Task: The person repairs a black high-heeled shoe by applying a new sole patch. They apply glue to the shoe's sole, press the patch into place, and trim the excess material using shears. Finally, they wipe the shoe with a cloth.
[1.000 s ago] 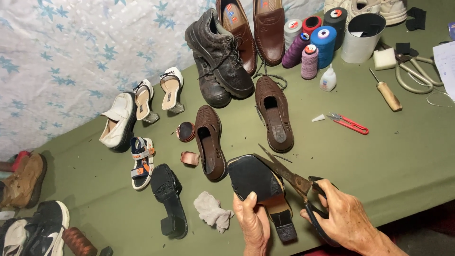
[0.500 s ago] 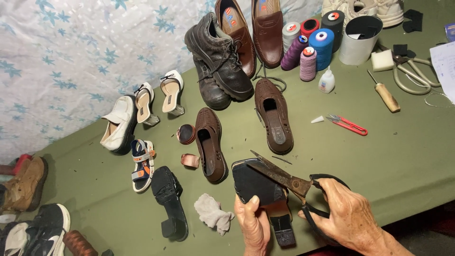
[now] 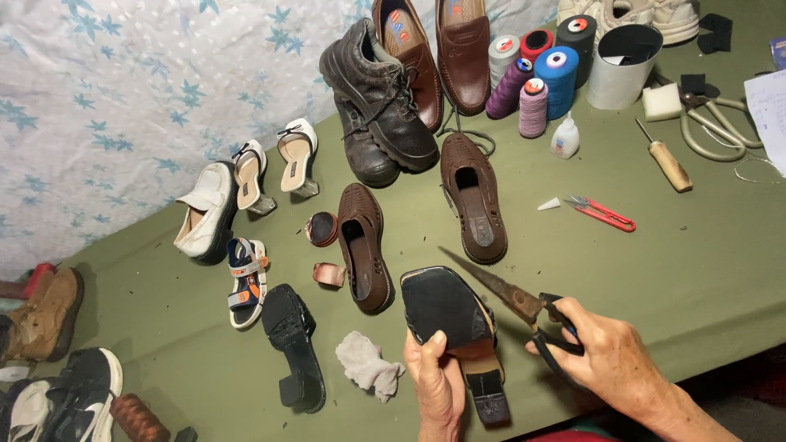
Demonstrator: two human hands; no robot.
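- While the left hand (image 3: 438,385) grips a black heeled shoe (image 3: 454,327) sole-up at the near edge of the green table (image 3: 704,270), thumb pressed on the sole, the right hand (image 3: 610,356) is closed through the handles of large rusty scissors (image 3: 512,295).
- The blades lie together, as far as the angle shows, with their tip just past the sole's far edge.
- The left thumb sits close to the blade line — a slip off the hard sole could nick it.
- Held only at the waist, the shoe could twist under cutting force, so the cut might wander.
- A grey rag (image 3: 368,364) and a black block-heel sandal (image 3: 293,344) lie just left; a brown woven loafer (image 3: 473,196) lies beyond.
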